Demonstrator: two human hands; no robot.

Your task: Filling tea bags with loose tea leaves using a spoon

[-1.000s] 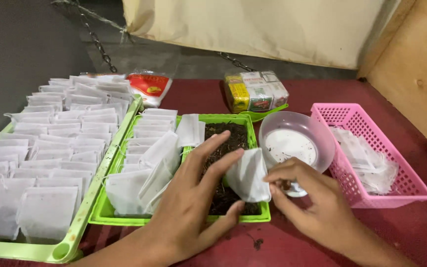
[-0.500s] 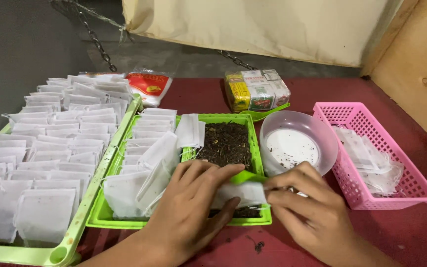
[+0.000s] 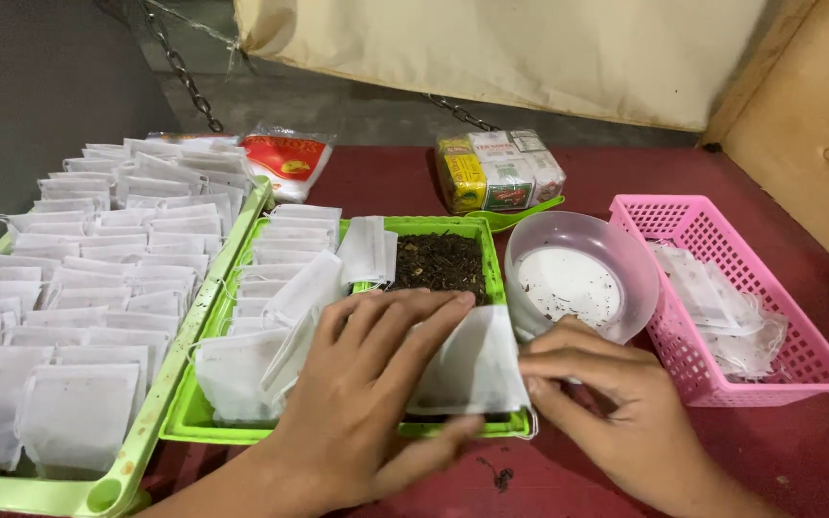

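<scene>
over the front right corner of the small green tray point(image 3: 194, 422): left hand point(image 3: 367, 403) spread flat, fingers on a white tea bag point(image 3: 472, 369), thumb under its near edge, so clamped on it. right hand point(image 3: 616, 403) touching the bag's right edge, fingertips pinched together there. bag lying over loose dark tea point(image 3: 438, 264) in the tray's right half; filled bags stacked in its left half. clear plastic bowl point(image 3: 578, 278) just beside the tray's right rim. pink basket point(image 3: 722, 297) with empty bags near the tabletop's right edge. big green tray point(image 3: 98, 494) of filled bags along the left edge. tea packets point(image 3: 501, 173) toward the back.
</scene>
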